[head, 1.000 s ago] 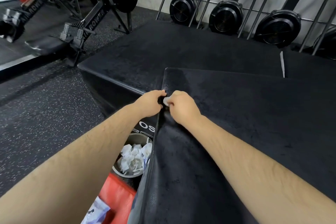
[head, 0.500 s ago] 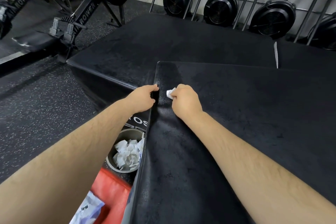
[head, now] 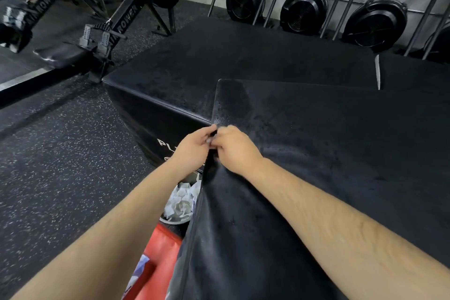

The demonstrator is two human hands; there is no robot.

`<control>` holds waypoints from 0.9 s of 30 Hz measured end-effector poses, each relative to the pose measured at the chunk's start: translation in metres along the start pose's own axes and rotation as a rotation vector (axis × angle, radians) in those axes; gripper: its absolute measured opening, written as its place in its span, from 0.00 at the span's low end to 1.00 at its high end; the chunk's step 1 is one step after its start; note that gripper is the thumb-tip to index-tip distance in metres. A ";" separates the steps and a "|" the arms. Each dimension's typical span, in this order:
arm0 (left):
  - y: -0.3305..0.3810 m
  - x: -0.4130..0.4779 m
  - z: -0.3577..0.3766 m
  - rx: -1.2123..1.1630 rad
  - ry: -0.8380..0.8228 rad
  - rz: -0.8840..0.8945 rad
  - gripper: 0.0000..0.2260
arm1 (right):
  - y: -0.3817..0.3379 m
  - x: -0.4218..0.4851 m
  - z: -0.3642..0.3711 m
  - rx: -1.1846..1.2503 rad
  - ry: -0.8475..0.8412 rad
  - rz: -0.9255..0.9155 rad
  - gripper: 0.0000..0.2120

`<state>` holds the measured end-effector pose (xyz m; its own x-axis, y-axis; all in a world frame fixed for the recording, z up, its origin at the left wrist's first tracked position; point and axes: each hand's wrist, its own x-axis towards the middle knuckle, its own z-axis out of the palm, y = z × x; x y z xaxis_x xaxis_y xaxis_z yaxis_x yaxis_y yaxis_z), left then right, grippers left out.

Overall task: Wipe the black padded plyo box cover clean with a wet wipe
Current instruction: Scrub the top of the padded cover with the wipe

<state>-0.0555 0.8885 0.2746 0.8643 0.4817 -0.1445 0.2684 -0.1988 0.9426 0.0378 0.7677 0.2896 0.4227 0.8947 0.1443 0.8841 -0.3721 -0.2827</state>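
Note:
The black padded plyo box cover (head: 328,158) fills the right half of the view, and its left edge runs down between my hands. My left hand (head: 194,147) curls its fingers round that left edge from the outside. My right hand (head: 235,148) lies on top of the cover at the same edge, fingers curled over a white wet wipe (head: 209,140). Only a small pale bit of the wipe shows between the two hands, which touch each other.
A lower black plyo box (head: 243,56) sits behind and to the left. Below my left forearm a round bin (head: 170,220) holds crumpled white wipes, beside a red pad (head: 160,248) and a wipes packet (head: 140,270). Rowing machines (head: 117,22) stand at back left, fan units (head: 304,11) along the wall.
My right hand slid left, back to the cover's edge, and now meets my left hand. The wipe, plainly visible half a second ago, is nearly hidden.

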 end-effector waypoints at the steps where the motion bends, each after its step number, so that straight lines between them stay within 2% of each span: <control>1: 0.000 -0.002 0.002 0.032 -0.004 0.015 0.25 | 0.007 0.008 0.000 -0.008 0.028 0.093 0.14; 3: 0.004 -0.005 0.005 0.125 0.006 0.030 0.24 | 0.008 0.016 0.001 0.034 0.068 0.262 0.13; 4: 0.004 -0.006 0.004 0.172 0.007 0.043 0.25 | 0.000 0.013 0.003 0.043 0.060 0.262 0.13; 7: 0.002 -0.008 0.004 0.269 -0.037 0.068 0.30 | -0.013 -0.015 0.008 0.006 -0.007 0.036 0.13; 8: 0.005 -0.010 0.003 0.308 -0.042 0.069 0.30 | -0.008 -0.020 -0.001 0.004 -0.018 0.041 0.11; 12: 0.010 -0.007 0.002 0.413 0.000 0.064 0.27 | 0.012 -0.008 -0.033 -0.003 0.011 0.309 0.11; 13: 0.011 -0.005 0.003 0.447 -0.001 0.087 0.26 | 0.009 -0.012 -0.033 -0.003 -0.009 0.320 0.11; 17: 0.010 -0.004 0.006 0.560 -0.031 0.150 0.25 | 0.007 -0.039 -0.015 -0.017 -0.053 0.085 0.14; 22: 0.010 -0.004 0.007 0.598 -0.032 0.139 0.25 | 0.014 -0.037 -0.029 0.039 0.098 0.272 0.15; 27: 0.007 -0.008 0.004 0.559 -0.037 0.160 0.26 | -0.014 -0.059 -0.006 -0.005 -0.014 0.072 0.10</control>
<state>-0.0591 0.8801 0.2813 0.9244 0.3800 -0.0332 0.3080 -0.6923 0.6526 0.0022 0.7186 0.2907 0.4827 0.8688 0.1103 0.8523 -0.4371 -0.2872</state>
